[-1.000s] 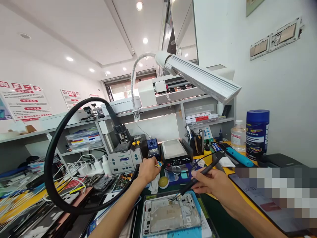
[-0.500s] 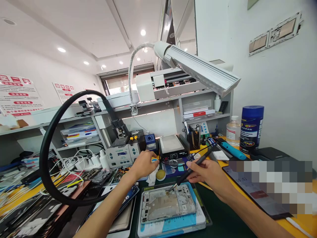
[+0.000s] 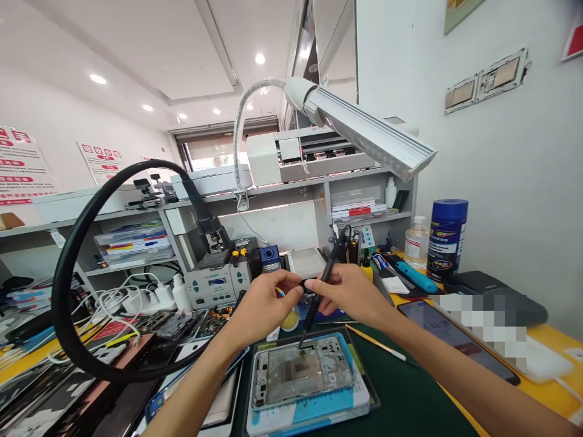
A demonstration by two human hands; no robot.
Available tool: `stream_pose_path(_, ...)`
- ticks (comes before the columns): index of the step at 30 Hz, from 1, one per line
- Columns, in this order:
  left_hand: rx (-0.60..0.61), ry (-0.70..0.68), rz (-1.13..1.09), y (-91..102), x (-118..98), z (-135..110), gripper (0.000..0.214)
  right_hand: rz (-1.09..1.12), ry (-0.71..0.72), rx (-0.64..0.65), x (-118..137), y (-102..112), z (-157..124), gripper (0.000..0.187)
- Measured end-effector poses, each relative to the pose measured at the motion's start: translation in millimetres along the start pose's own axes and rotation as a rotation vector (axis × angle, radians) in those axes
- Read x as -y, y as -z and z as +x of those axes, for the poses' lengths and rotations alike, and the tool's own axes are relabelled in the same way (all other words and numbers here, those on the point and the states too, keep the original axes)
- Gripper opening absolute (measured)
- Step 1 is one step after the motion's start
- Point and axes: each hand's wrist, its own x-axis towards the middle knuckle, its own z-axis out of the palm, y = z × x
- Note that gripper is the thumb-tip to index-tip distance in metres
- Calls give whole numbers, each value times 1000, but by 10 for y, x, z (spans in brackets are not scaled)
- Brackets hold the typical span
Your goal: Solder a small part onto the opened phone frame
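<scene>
While the right hand (image 3: 348, 294) is closed around a black soldering iron (image 3: 322, 282), the left hand (image 3: 273, 303) hangs just beside it, thumb and fingers curled close together — whether they pinch anything, I cannot tell. The iron's tip points down at the far edge of a phone frame (image 3: 303, 379), which lies flat on a blue-and-white box (image 3: 319, 414). A wooden swab (image 3: 376, 342) rests on the green mat (image 3: 405, 394), right of the frame — near the right forearm.

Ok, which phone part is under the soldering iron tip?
The silvery phone frame on the blue-and-white box, below the right hand gripping the soldering iron; the other phone parts lie further left.
</scene>
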Motion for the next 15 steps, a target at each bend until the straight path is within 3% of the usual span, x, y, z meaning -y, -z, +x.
stream_pose_path(4, -150, 25, 23, 36, 6, -197, 37, -7, 11, 57, -25, -19, 87, 25)
stream_pose_path(8, -148, 41, 83, 129, 59, -258, 38, 49, -16, 103, -99, 49, 80, 28)
stream_pose_path(11, 30, 48, 159, 126, 209, -89, 30, 126, -47, 97, -208, 139, 36, 31)
stream_pose_path(15, 366, 24, 308, -91, 473, 284, 23, 234, -77, 67, -357, 240, -7, 36)
